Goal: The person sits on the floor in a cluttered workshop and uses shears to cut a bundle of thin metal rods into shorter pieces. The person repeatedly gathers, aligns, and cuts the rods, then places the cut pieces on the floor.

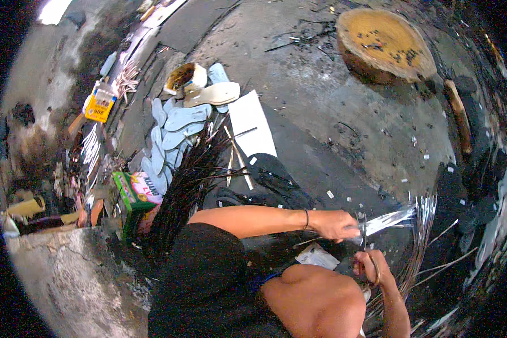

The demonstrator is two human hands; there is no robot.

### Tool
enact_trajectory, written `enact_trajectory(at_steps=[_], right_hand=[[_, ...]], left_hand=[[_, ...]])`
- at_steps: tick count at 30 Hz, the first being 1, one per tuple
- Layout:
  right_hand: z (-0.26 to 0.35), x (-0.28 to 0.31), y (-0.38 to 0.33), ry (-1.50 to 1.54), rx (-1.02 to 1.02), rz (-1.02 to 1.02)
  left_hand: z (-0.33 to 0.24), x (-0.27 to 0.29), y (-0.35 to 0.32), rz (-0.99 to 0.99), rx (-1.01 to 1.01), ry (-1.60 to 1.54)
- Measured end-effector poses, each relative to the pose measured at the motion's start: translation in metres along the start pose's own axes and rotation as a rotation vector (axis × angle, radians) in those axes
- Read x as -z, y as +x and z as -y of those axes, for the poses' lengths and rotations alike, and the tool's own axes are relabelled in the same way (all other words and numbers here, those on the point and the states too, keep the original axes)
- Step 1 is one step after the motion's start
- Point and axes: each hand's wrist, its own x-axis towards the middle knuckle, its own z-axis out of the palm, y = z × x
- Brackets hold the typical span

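Note:
My left hand (335,226), a dark band at its wrist, is closed at the near end of a pale shiny strip (391,218). Motion blurs the strip, so I cannot tell its exact kind. Just below, my right hand (370,268) is closed round the lower end of a narrow dark upright tool (363,232), which resembles a thin blade. The tool crosses the shiny strip close to my left fingers. Beyond the strip's far end stands a bundle of long thin stalks (423,236). A thick bundle of dark thin sticks (183,194) lies left of my left arm.
Light-blue sole-shaped pieces (188,116) lie piled near a white sheet (250,125). A green box (132,197) sits left of the dark bundle; a yellow carton (100,103) is farther back. A round wood block (383,48) stands far right, near a wooden stick (459,115).

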Motion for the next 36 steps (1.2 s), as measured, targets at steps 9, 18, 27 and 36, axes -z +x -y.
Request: enact_trajectory(at_steps=[9,18,27,36], right_hand=[[-0.039,0.003,0.005,-0.249,0.054,0.048],[-0.046,0.008,0.014,-0.467,0.268,0.011],[-0.021,0.007,0.009,-0.219,0.093,-0.041],[-0.004,-0.003,0.011,-0.388,0.072,-0.061]], left_hand=[[0.005,-0.007,0.001,-0.006,0.048,-0.012],[0.005,-0.005,0.005,-0.003,0.0,0.079],[0.02,-0.013,0.015,-0.049,-0.082,0.105],[0.016,-0.002,0.0,0.168,0.018,0.123]])
